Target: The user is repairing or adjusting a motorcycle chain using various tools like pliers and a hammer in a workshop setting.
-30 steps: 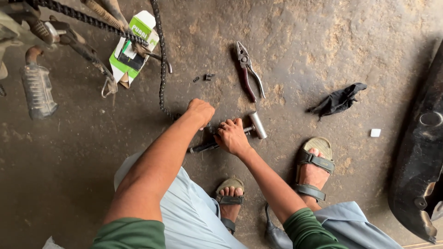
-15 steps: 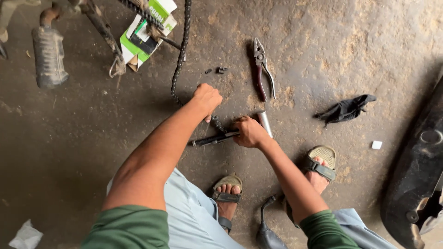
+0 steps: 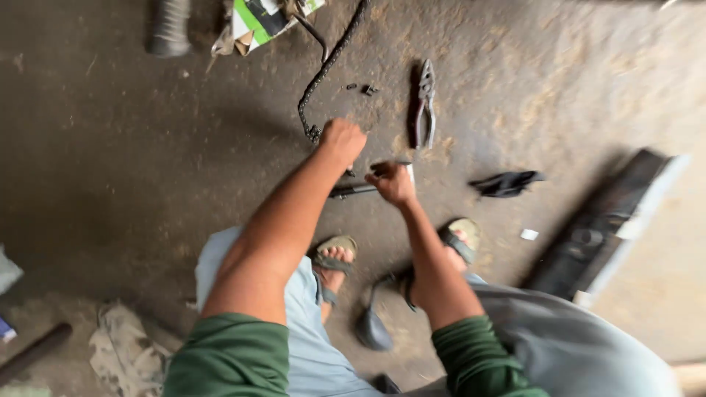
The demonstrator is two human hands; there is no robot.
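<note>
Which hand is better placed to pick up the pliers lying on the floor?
Right, probably. The right hand is nearer the pliers, though it grips a dark tool; the left hand is fisted at the chain end.

Pliers [image 3: 424, 103] at 12 o'clock on concrete floor [image 3: 132, 169]. Black rag [image 3: 506, 183] at 3 o'clock. Green-white box [image 3: 259, 20] at 11 o'clock, top edge. Dirty cloth [image 3: 125, 349] at 8 o'clock. Small white scrap [image 3: 529, 234] at 4 o'clock.
</note>
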